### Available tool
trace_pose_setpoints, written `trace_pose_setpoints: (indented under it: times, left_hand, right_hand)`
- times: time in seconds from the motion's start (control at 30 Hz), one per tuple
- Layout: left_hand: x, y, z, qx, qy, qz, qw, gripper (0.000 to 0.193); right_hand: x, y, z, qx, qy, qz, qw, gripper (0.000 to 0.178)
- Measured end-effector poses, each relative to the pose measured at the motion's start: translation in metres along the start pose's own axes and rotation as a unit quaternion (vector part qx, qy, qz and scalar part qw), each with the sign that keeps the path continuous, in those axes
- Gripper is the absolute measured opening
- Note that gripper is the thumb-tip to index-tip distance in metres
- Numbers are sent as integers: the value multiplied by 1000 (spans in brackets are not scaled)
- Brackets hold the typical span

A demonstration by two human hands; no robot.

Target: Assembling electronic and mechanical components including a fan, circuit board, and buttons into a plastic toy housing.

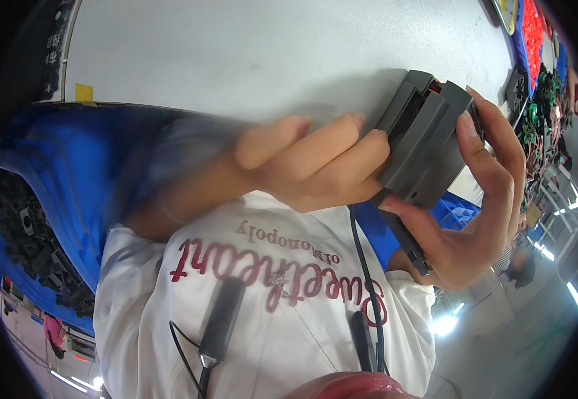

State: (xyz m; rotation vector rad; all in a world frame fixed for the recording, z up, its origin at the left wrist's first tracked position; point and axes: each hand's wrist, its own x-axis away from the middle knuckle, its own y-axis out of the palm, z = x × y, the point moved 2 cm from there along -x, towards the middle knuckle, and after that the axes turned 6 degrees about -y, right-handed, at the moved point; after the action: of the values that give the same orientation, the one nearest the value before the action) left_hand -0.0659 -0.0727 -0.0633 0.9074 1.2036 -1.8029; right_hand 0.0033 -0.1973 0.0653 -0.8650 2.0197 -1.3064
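A dark grey plastic housing (429, 143) is raised and tilted over the near right part of the table. My right hand (492, 206) grips it, fingers bent over its far right edge and thumb at its lower end. The housing has a long slot along its top, with a bit of red inside. Below the thumb, a narrow dark strip (405, 233) juts out; I cannot tell if it belongs to the housing. My left hand (322, 156) is closed, its fingers curled against the housing's left side. Whatever lies under those fingers is hidden, and the left forearm is blurred.
Beyond the hands stretches a white table (269, 53), with yellow tape (84, 92) on its near left edge. Blue bins (63, 179) at the left hold dark plastic parts (26, 229). Red pieces (532, 40) and wired green boards (548, 123) lie at the right. Other people are in the background.
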Motion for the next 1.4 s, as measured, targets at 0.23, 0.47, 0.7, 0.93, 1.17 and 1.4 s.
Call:
trace_pose_setpoints:
  times: [0.23,0.47,0.7,0.93,1.17,1.4]
  left_hand:
    - [6,11,-17,106,123,141,976,14]
    - [4,9,-16,166,119,121,971,18]
    - [-3,-7,-7,204,19,-4,979,12]
    - [-19,-11,-8,198,48,-115,972,23]
    - [-40,-16,-10,258,132,-174,941,33]
    - [-51,-26,-18,435,-11,-94,895,48]
  right_hand:
    - [-4,-1,-5,9,9,-36,999,80]
    - [-4,10,9,-89,-1,-30,996,68]
    - [-3,19,13,-131,-13,10,991,32]
    - [7,39,33,-210,-61,129,967,35]
    - [14,45,39,-388,-16,230,892,30]
    - [21,57,38,-577,-88,332,741,48]
